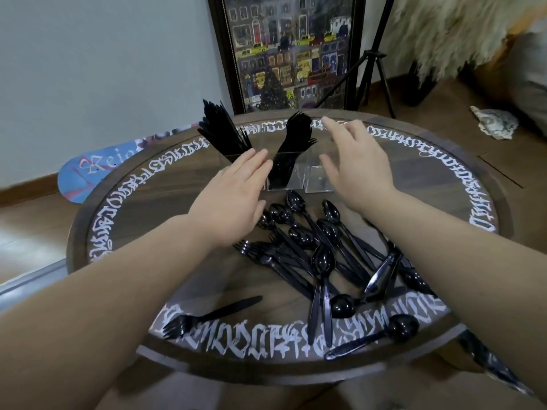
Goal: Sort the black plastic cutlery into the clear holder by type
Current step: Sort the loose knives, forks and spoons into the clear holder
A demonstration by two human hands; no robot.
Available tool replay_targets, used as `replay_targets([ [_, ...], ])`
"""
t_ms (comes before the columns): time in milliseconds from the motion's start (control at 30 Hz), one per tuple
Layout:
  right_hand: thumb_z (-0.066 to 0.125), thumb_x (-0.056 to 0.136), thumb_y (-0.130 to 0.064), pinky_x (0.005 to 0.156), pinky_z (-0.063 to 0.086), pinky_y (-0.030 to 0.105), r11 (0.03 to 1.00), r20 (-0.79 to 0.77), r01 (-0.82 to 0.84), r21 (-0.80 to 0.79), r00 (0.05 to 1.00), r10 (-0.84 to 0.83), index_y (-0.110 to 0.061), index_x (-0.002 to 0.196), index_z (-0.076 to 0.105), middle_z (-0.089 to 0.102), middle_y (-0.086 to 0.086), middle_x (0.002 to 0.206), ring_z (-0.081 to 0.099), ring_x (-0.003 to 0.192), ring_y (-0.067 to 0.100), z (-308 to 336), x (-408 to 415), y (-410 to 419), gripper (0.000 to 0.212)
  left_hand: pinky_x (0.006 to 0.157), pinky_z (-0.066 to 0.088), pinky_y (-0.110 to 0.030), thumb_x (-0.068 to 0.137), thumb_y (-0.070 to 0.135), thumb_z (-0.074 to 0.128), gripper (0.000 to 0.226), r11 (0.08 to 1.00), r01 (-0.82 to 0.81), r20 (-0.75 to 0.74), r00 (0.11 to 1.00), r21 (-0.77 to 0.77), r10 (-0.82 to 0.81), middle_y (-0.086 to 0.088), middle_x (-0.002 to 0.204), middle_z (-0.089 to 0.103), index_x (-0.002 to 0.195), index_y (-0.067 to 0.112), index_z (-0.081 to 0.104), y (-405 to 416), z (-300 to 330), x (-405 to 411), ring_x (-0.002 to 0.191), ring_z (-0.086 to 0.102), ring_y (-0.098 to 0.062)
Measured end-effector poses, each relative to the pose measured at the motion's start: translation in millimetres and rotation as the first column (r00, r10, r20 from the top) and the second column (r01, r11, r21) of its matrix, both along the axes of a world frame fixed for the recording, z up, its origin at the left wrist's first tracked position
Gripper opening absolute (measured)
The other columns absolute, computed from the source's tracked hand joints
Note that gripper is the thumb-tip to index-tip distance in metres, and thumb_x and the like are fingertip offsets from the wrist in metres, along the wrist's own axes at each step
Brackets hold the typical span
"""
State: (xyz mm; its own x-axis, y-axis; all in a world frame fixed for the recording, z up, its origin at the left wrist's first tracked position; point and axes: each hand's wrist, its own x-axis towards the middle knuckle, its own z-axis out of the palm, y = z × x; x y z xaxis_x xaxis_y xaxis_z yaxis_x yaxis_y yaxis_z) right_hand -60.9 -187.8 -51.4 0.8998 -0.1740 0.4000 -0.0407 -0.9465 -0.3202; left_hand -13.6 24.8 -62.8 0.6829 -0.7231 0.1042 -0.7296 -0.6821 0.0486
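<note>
Hovering both flat, empty hands, left and right, we judge spoons light, slick; pinch handles.

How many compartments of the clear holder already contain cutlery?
2. The left compartment holds knives, partly behind the left hand; the middle compartment holds forks. The right compartment, beside the right hand, looks empty.

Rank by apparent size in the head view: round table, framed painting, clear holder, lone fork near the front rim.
1. Round table
2. Framed painting, though it stands farther back, so true size is unsure
3. Clear holder
4. Lone fork, close to the holder in length but much slimmer
</note>
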Motion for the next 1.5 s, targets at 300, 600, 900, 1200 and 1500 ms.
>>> replay_targets([
  [300,0.054,0.093,-0.028,0.084,0.047,0.035,0.963,-0.329,-0.269,0.026,0.907,0.262,-0.022,0.104,0.071,0.063,0.002,0.1,0.055,0.101,0.025,-41,-55,54,0.021,0.112,0.025,-0.032,0.092,0.036,0.056,0.057,0.984,-0.172,-0.235,0.956,0.036,0.176,0.003,0.155,0.025,0.144,0.022,0.038,58,-27,-45,0.139,0.028,-0.02],
  [600,0.051,0.088,-0.058,0.082,0.045,0.032,0.935,-0.512,-0.317,-0.162,0.836,0.195,-0.026,0.114,0.066,0.057,0.0,0.106,0.046,0.104,0.021,-53,-67,72,0.043,0.111,0.029,-0.031,0.083,0.053,0.063,0.08,0.972,-0.236,-0.377,0.9,-0.006,0.216,0.008,0.153,0.028,0.149,0.026,0.026,70,-43,-60,0.138,0.031,-0.015],
  [900,0.05,0.09,-0.055,0.083,0.047,0.032,0.905,-0.508,-0.395,-0.157,0.818,0.269,-0.023,0.113,0.065,0.06,-0.003,0.105,0.05,0.105,0.019,-56,-71,87,0.042,0.104,0.038,-0.03,0.086,0.035,0.067,0.065,0.943,-0.315,-0.364,0.895,-0.105,0.258,0.004,0.142,0.041,0.143,0.025,0.04,65,-50,-59,0.125,0.047,-0.017],
  [1200,0.053,0.09,-0.027,0.074,0.049,0.031,0.987,-0.412,-0.156,0.041,0.897,0.159,-0.018,0.097,0.069,0.066,-0.002,0.089,0.06,0.086,0.02,-55,-74,86,0.02,0.082,0.046,-0.027,0.086,0.03,0.067,0.034,0.874,-0.415,-0.328,0.887,-0.252,0.327,0.01,0.111,0.044,0.12,0.025,0.06,74,-47,-68,0.087,0.055,-0.008],
  [1500,0.071,0.083,-0.014,0.082,0.052,0.031,0.747,-0.238,-0.114,0.654,0.907,0.347,-0.011,0.092,0.075,0.073,0.003,0.086,0.067,0.082,0.017,-37,-70,94,0.01,0.066,0.041,-0.01,0.09,0.03,0.062,0.012,0.71,-0.511,-0.663,0.744,-0.484,0.083,0.016,0.074,0.068,0.086,0.027,0.073,41,-27,-78,0.073,0.059,0.005],
])
